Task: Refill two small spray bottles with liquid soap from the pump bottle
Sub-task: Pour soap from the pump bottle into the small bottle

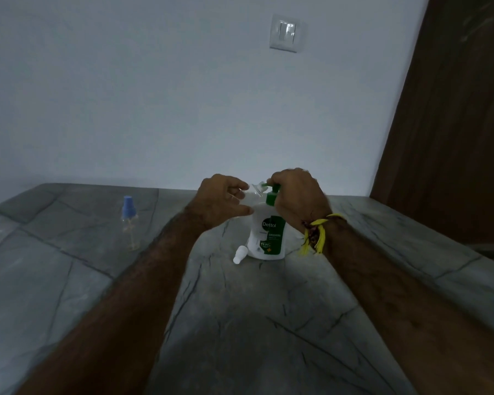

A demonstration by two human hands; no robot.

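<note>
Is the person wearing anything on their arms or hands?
Both forearms are bare, with no sleeves and no gloves. The right wrist has a knotted thread band, yellow with dark red, its loose yellow ends dangling. A finger of the left hand seems to have a thin ring.

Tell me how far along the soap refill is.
Done: one small bottle is open; its white spray cap lies on the counter beside the pump bottle.

In hand: the left hand holds that clear bottle at the green nozzle while the right hand sits on the pump. Its fill level can't be judged.

Left: the blue-capped spray bottle stands closed and untouched.
</note>
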